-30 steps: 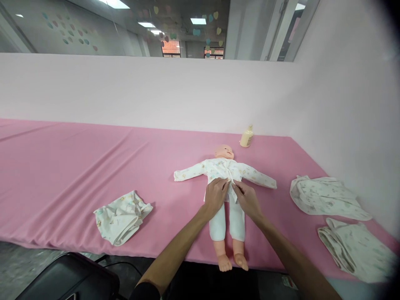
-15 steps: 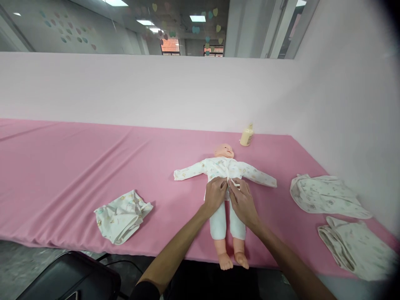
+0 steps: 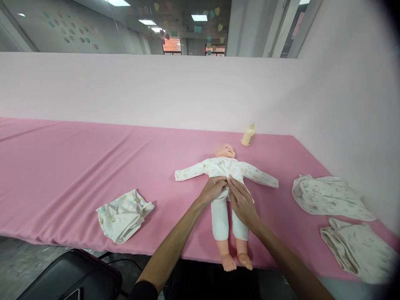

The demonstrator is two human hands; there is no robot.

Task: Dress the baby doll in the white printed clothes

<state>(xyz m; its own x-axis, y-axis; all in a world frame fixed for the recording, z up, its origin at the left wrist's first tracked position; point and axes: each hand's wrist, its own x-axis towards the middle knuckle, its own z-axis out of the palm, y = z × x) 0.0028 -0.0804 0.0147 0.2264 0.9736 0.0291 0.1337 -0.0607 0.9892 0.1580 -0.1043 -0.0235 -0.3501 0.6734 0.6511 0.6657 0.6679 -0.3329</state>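
Pink cloth covered the long table (image 3: 78,166) on which a baby doll (image 3: 227,183) lay on its back, head toward the pale pink wall (image 3: 175,91) and bare feet at the near edge, arms spread wide in a printed white shirt (image 3: 218,167) over plain white trousers (image 3: 220,216). Both of the person's bare hands met at the doll's waist, where the shirt front closed. The left hand (image 3: 213,189) rested on the lower hem with its fingers curled together against the fabric; whether they pinched the cloth could not be told from the head view. The right hand (image 3: 241,203) lay just beside it, touching the shirt, its fingers (image 3: 233,186) stretched out long and held close together, tips at the shirt's centre seam and touching the left hand's fingertips. A crumpled printed garment (image 3: 123,214) sat on the cloth well to the left of the doll. Two more folded garments (image 3: 329,197) lay well apart to the right, one nearer the wall and the other (image 3: 359,250) nearer the table edge. A cream-coloured bottle (image 3: 248,136) stood near the doll's head, against the wall. A dark chair back (image 3: 71,277) showed below the table's near edge at lower left.
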